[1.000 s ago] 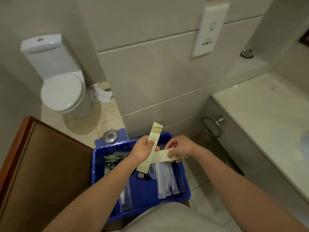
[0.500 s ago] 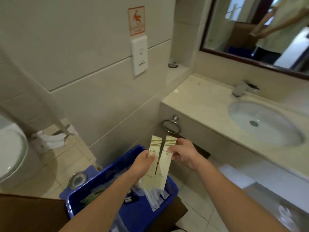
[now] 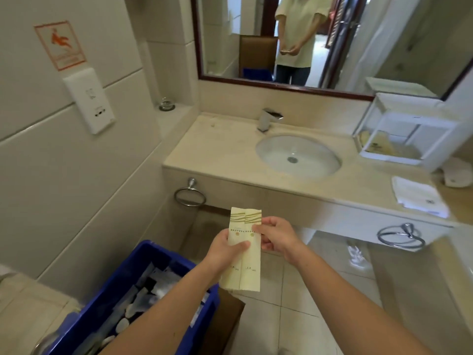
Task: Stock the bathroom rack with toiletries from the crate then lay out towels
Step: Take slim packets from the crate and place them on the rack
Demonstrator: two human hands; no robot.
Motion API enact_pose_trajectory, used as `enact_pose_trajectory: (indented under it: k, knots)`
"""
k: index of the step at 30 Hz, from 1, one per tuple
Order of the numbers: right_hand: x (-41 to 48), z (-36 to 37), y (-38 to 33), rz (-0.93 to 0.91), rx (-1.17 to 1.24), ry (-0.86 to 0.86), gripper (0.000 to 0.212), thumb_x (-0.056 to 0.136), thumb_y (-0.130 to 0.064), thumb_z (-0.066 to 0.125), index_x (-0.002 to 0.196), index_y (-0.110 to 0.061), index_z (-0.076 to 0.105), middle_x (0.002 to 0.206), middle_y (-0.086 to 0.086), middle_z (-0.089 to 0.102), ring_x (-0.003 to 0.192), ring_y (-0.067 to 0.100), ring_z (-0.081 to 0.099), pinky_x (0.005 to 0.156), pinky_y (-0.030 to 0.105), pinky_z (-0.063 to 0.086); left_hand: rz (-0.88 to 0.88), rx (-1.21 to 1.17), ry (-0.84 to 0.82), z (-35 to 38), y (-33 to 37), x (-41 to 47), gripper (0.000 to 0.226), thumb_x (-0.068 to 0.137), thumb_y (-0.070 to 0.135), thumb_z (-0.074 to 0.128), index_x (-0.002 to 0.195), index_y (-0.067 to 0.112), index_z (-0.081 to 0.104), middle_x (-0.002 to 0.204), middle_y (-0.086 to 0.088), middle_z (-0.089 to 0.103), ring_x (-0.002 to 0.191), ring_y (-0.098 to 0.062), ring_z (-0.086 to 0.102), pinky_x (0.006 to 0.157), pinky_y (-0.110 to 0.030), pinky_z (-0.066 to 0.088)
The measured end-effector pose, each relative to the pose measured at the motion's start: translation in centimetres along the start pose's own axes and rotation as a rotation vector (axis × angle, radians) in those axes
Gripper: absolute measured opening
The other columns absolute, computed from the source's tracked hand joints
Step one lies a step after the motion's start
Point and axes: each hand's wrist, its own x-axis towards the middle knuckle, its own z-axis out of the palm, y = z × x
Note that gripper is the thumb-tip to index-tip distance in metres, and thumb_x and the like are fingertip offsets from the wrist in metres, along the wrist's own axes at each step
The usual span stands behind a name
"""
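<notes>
step: stocking, toiletries in transit | left grip and right grip pinch two packets side by side, beside crate | next: probably carry across surface to rack

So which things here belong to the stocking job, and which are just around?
Job: two cream sachets, pinched by left hand and right hand; blue crate; white rack; folded towel.
Just around: sink, tap, towel ring, mirror, glass dish.

Hotel-style bathroom, marble counter with sunk basin, framed mirror, tiled walls, towel rings
</notes>
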Motion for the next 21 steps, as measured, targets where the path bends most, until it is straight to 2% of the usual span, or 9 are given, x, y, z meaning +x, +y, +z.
enact_pose_trajectory:
  k: [3,4,8,12,14,17,19,21]
  knots:
    - [-0.6,-3.0,0.5,0.011,0.017,-0.006,0.017,0.09,-0.02,0.065,0.102,-0.008,0.064,0.096,0.014,0.074,0.078,0.026,0.068,0.084,0.047,0.058,0.036,0.014,-0.006,2.8,1.6,1.0,0.039,0.086,0.019,0.068,0.122,0.017,0.053,0.113,-0.002,0.067,0.099,-0.021,0.067,0.089,-0.046,0.055]
    - [-0.8,-4.1,0.7,0.011,0.024,-0.005,0.017,0.09,-0.021,0.065,0.102,-0.008,0.065,0.097,0.014,0.074,0.083,0.029,0.069,0.087,0.05,0.056,0.045,0.015,-0.006,3.8,2.1,1.3,0.038,0.086,0.019,0.068,0.121,0.017,0.054,0.112,-0.002,0.068,0.099,-0.021,0.067,0.089,-0.046,0.055]
    - [-1.6,-8.6,1.0,0.025,0.06,-0.014,0.013,0.091,-0.016,0.062,0.099,-0.006,0.062,0.102,0.019,0.072,0.082,0.028,0.068,0.085,0.05,0.057,0.082,0.014,-0.011,8.6,4.1,2.5,0.029,0.086,0.015,0.066,0.113,0.02,0.057,0.11,-0.001,0.069,0.095,-0.019,0.069,0.085,-0.043,0.057]
    - [-2.3,-14.4,1.1,0.039,0.062,-0.042,0.003,0.092,-0.013,0.06,0.092,-0.01,0.058,0.105,0.019,0.071,0.087,0.029,0.069,0.088,0.049,0.056,0.072,0.045,-0.016,14.8,6.3,4.0,0.035,0.087,0.014,0.065,0.12,0.013,0.054,0.116,-0.005,0.066,0.102,-0.025,0.065,0.091,-0.049,0.053]
    - [-2.4,-17.7,1.1,0.039,0.061,-0.05,0.009,0.092,-0.011,0.059,0.099,-0.008,0.057,0.103,0.015,0.072,0.091,0.028,0.072,0.085,0.046,0.057,0.054,0.05,-0.025,18.1,7.2,4.7,0.039,0.088,0.016,0.064,0.124,0.012,0.051,0.118,-0.006,0.065,0.103,-0.026,0.064,0.091,-0.049,0.053]
    - [-2.4,-22.3,1.2,0.04,0.082,-0.068,0.022,0.088,-0.002,0.061,0.107,-0.011,0.055,0.104,0.012,0.071,0.092,0.025,0.071,0.071,0.035,0.059,0.039,0.031,-0.037,22.9,8.4,5.6,0.04,0.089,0.017,0.063,0.126,0.014,0.048,0.12,-0.005,0.063,0.104,-0.025,0.063,0.092,-0.049,0.052]
    - [-2.2,-25.3,1.4,0.036,0.078,-0.049,0.031,0.085,0.003,0.063,0.109,-0.013,0.053,0.105,0.01,0.07,0.091,0.022,0.07,0.067,0.032,0.059,0.049,0.044,-0.048,26.2,9.1,6.4,0.041,0.089,0.016,0.062,0.127,0.013,0.047,0.121,-0.006,0.063,0.106,-0.027,0.062,0.093,-0.049,0.051]
    - [-2.0,-28.1,1.7,0.024,0.088,-0.015,0.035,0.085,0.004,0.063,0.113,-0.012,0.052,0.106,0.01,0.069,0.089,0.019,0.069,0.064,0.03,0.058,0.066,0.044,-0.067,29.1,9.7,7.0,0.038,0.089,0.012,0.061,0.125,0.013,0.048,0.122,-0.006,0.063,0.105,-0.025,0.062,0.089,-0.045,0.053]
